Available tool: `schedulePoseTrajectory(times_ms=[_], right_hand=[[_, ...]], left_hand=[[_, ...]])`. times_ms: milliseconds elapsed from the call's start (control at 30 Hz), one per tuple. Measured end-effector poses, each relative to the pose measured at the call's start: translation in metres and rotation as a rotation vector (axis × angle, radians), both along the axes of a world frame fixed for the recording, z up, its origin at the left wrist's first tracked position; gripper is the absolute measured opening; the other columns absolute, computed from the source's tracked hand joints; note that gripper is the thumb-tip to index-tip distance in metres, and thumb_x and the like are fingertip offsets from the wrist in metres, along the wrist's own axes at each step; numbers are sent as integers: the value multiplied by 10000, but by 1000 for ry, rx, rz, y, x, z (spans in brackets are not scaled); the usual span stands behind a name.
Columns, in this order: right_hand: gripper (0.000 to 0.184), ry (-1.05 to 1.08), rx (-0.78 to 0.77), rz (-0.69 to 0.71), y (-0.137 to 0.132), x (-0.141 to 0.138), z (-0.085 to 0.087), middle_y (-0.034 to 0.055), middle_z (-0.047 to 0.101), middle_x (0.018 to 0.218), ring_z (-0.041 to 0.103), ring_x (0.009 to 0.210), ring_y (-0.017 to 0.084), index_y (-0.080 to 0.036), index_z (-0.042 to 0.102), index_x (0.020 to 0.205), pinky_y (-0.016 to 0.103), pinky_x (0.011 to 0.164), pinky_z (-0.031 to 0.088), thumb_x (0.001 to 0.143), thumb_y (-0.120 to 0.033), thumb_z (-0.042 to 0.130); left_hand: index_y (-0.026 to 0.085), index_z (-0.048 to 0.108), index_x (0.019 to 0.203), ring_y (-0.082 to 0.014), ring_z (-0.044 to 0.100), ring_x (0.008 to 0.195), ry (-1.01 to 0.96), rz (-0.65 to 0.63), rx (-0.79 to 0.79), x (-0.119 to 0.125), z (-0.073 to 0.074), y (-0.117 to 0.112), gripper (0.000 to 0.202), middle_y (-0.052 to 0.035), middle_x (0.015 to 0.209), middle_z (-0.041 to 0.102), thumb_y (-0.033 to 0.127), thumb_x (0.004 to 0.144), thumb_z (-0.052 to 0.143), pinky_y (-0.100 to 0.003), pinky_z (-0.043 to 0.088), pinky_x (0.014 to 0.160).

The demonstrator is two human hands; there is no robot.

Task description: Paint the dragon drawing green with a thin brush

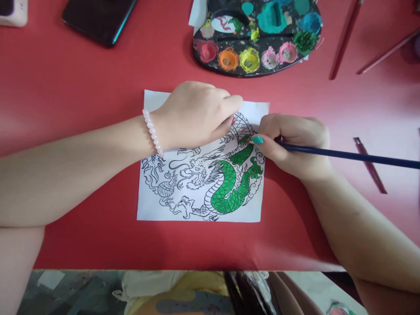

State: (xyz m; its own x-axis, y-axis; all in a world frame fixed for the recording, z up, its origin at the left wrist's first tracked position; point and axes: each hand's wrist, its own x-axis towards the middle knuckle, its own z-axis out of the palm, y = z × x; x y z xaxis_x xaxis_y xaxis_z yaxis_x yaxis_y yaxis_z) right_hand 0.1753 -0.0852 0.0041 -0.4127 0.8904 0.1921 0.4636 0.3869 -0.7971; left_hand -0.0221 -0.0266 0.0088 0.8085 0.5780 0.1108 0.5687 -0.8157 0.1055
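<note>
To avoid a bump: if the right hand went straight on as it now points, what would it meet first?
The right hand would probably meet the left hand first, though their exact heights above the paper are unclear.

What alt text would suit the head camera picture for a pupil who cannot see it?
A right hand holds a blue brush at a dragon drawing, partly green, while the left hand lies over its upper part. Beyond, a paint palette sits on the red table.
</note>
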Motion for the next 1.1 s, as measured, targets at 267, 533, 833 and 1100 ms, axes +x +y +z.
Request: schedulePoseTrajectory(times_ms=[267, 533, 833, 1100], right_hand=[[308, 12, 8, 21, 1, 0, 0, -45, 384, 523, 347, 490, 68, -188, 394, 556, 248, 457, 252, 803, -255, 566], [302, 35, 15, 45, 1, 1, 0, -46, 384, 521, 345, 489, 62, -183, 403, 554, 243, 459, 254, 786, -229, 591], [301, 7, -2, 35, 1, 1, 0, -38, 404, 528, 363, 494, 69, -187, 407, 555, 248, 461, 265, 792, -252, 581], [310, -5, -9, 40, 0, 0, 1, -34, 399, 520, 369, 497, 80, -194, 399, 553, 256, 467, 263, 804, -268, 566]], left_hand=[[182, 578, 837, -193, 577, 690, -22, -3, -27, 0, -1, 1, 249, -57, 776, 645, 275, 850, 347, -312, 202, 487], [175, 579, 850, -191, 570, 680, -11, 0, -7, -1, 0, 0, 242, -48, 758, 633, 257, 845, 352, -312, 204, 487], [171, 567, 834, -184, 563, 670, -6, 5, 3, 1, -2, 0, 233, -47, 741, 627, 267, 846, 356, -304, 189, 481], [181, 567, 834, -177, 555, 676, -7, -2, -2, 0, -1, 0, 249, -47, 763, 634, 274, 852, 337, -308, 200, 492]])
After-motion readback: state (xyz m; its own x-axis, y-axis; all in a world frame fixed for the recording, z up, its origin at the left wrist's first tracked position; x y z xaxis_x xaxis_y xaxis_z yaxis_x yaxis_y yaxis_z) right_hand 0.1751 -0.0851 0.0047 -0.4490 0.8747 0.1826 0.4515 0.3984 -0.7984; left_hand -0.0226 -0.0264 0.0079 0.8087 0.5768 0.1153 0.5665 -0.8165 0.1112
